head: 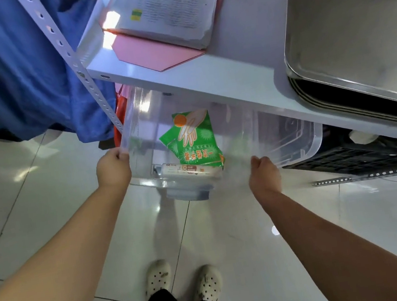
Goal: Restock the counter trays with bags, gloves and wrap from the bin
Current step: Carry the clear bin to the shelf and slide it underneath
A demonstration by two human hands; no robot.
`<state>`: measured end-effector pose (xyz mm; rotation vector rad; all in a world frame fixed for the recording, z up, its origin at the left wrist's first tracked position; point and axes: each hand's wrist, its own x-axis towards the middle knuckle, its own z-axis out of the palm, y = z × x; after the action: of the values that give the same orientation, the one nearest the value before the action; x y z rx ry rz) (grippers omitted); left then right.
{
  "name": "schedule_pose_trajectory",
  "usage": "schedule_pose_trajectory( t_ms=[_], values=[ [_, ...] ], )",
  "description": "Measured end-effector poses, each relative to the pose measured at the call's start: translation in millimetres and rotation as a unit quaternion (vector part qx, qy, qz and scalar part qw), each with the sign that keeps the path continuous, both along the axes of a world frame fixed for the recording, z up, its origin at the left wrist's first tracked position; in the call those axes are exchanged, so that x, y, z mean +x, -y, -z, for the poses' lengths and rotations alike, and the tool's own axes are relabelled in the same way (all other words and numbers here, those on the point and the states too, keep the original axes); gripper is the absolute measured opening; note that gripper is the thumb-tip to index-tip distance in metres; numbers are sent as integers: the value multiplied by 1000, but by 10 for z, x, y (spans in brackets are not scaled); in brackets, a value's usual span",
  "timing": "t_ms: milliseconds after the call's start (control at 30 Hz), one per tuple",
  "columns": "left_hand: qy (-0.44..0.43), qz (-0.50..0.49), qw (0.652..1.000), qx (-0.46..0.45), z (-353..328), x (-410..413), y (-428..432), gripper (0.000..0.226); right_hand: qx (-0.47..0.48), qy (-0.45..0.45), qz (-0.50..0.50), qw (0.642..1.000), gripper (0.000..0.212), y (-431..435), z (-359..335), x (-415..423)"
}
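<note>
While both hands are on the bin (281, 137), quick notes. Clear plastic bin sits mid-frame, tilted, far end tucked under the white worktop (207, 78), near end sticking out over the tiled floor (44, 200). Can't tell if its base touches the floor.

L hand (113, 167): at the bin's 9 o'clock corner, fingers curled over the rim, thumb on the outside wall, firm hold.
R hand (265, 175): at the bin's 4 o'clock rim, fingers curled round the edge, thumb up; tips smeared by blur.

Inside the bin: green glove packs (194, 138) w/ a hand printed on them, fanned and leaning toward 12 o'clock. Just below them, toward 6 o'clock, a white wrap roll (190, 171) lies flat on the bin bottom, touching the packs. No bags made out.

On the worktop: stacked steel trays (354, 21) at 2 o'clock, top one bare; open book (169, 6) at 12 o'clock lying on a pink folder (151, 53).

Perforated upright post (81, 72) at 10 o'clock, blue cloth (9, 63) behind it. Black crate (349, 160) under the worktop at 3 o'clock, just beside the bin. My pale clogs (157, 277) at 6 o'clock.
</note>
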<state>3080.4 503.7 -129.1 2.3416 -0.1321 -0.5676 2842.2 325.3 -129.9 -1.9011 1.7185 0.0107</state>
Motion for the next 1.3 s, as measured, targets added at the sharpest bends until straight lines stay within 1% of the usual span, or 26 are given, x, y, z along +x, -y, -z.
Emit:
schedule_pose_trajectory(
  t_ms=[67,133,267,367,500,600,667,700,733,800,833,933,967,1033,1100,1233,1267,1300],
  values=[
    [-21,-18,999,-33,5,127,108,24,-10,15,11,1000,39,90,54,102],
    [-30,-21,998,-45,17,254,208,23,-16,23,12,1000,39,150,108,192],
    [-23,-10,998,-50,107,435,331,26,-37,43,4,998,40,195,211,315],
    [-13,4,998,-67,150,483,310,27,-46,66,23,996,34,130,181,262],
    [-39,-2,996,-85,183,385,126,23,-93,110,123,982,20,-84,5,-95],
    [-73,-18,990,-122,176,237,-4,18,-162,148,237,946,9,-142,-196,-322],
    [-95,-24,984,-151,153,176,-39,24,-190,165,295,922,26,-35,-301,-381],
    [-106,-32,980,-166,138,166,-41,28,-194,169,294,920,30,37,-343,-390],
    [-115,-40,977,-175,122,168,-34,32,-189,175,273,927,26,112,-369,-389],
    [-121,-43,978,-165,109,186,-19,35,-152,206,223,940,10,229,-393,-353],
    [-123,-39,979,-158,110,191,-22,35,-129,224,213,942,9,271,-399,-325],
    [-130,-30,980,-147,118,179,-100,38,-103,238,184,948,28,342,-412,-269],
    [-132,-29,980,-143,127,172,-131,39,-95,235,166,953,29,351,-420,-250],
    [-134,-34,980,-142,140,163,-192,42,-74,243,146,956,16,347,-426,-184],
    [-133,-43,980,-145,149,155,-244,43,-58,255,143,955,10,329,-430,-104],
    [-139,-55,976,-156,125,121,-307,48,-45,262,128,956,9,136,-457,77],
    [-143,-58,974,-163,116,117,-314,49,-47,260,116,957,10,42,-457,119],
    [-148,-60,973,-170,107,121,-320,50,-57,254,93,961,18,-63,-452,158]
  ],
)
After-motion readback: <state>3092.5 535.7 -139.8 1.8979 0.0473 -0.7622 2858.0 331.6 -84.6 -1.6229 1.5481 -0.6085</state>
